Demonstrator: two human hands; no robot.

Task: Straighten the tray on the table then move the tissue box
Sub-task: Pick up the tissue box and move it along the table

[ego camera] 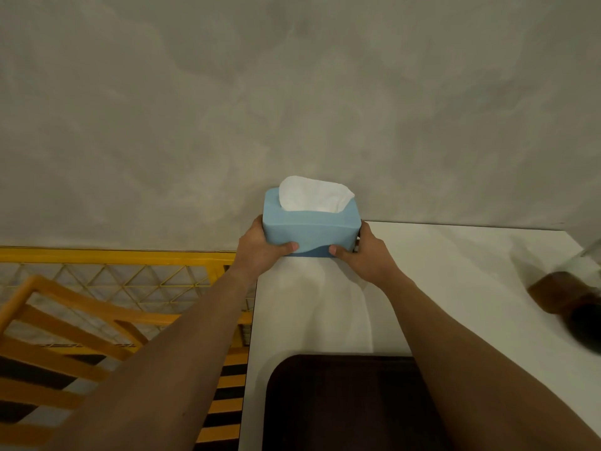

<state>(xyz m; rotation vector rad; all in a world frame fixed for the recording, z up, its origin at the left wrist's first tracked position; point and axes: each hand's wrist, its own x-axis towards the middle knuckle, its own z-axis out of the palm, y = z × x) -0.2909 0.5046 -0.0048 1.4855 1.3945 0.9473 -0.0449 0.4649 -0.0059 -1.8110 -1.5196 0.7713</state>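
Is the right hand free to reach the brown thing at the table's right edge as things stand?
Probably not yet. The right hand and the left hand both grip the tissue box. The table towards the blurred brown object looks bare.

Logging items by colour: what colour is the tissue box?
Light blue tissue box, seen in the head view.

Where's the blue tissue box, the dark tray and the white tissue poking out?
tissue box (pixel 309 231), head view, on its blue front face.
tray (pixel 344 402), head view, on its dark inner surface.
tissue (pixel 313 193), head view, on the white sheet sticking out the top.
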